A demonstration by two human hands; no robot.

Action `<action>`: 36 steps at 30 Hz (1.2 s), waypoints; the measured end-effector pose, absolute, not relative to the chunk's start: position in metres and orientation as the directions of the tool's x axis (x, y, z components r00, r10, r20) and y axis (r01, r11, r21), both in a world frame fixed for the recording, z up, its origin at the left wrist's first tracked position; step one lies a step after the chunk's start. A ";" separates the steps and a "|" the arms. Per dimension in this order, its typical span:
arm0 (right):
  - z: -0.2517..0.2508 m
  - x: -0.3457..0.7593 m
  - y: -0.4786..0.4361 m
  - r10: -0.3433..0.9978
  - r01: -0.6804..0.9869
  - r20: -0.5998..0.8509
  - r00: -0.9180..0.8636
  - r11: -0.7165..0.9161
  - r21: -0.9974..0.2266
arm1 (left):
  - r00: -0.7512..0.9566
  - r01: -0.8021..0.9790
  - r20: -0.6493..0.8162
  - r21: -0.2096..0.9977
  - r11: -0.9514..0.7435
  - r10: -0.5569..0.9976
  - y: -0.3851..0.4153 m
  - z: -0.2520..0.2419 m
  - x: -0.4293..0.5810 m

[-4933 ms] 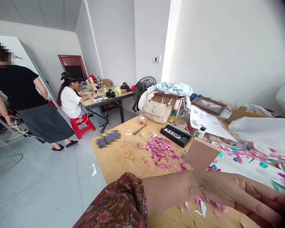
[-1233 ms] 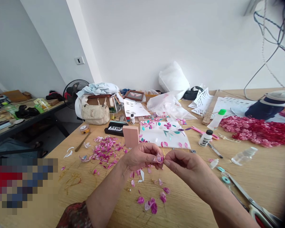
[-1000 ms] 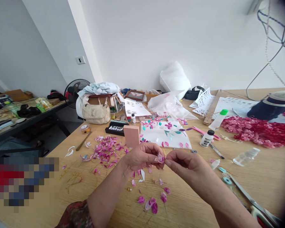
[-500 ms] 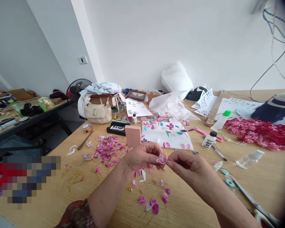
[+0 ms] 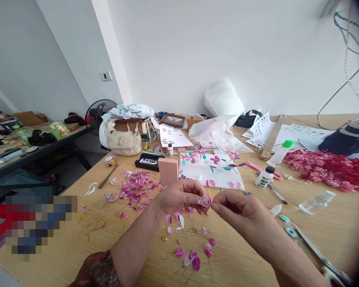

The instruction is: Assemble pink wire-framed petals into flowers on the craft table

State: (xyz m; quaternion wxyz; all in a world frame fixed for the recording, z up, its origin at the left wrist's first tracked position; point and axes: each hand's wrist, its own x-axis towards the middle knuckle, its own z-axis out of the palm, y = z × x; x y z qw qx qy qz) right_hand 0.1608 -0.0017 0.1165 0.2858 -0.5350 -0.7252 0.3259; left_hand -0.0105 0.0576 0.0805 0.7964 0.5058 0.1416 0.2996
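Note:
My left hand (image 5: 181,196) pinches a small pink-and-white artificial flower (image 5: 205,201) between thumb and fingertips, above the table. Right beside it, my right hand (image 5: 237,207) is closed in a pinch at the flower's right edge; whatever lies between those fingertips is too small to make out. Under and in front of the hands lie loose magenta petals (image 5: 196,262), some on thin wire stems. A larger heap of pink petals (image 5: 136,187) spreads to the left. Behind my left hand a wooden block (image 5: 168,172) stands upright.
Farther back lies a white sheet (image 5: 194,169) with pink flowers and teal leaves. At right are a black-capped bottle (image 5: 265,178), a green-capped bottle (image 5: 280,153), a clear bottle (image 5: 317,202), scissors (image 5: 317,253) and pink-red trim (image 5: 326,167). A beige bag (image 5: 124,142) stands at back left.
Both hands keep nearly the same pinching pose on the flower. The whole view has shifted slightly, with the surroundings appearing a little farther right.

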 end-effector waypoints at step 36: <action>0.117 0.161 -0.001 0.963 0.603 0.070 -0.262 0.220 -0.767 | 0.768 -0.296 0.010 0.892 0.341 0.640 0.055 0.081 -0.008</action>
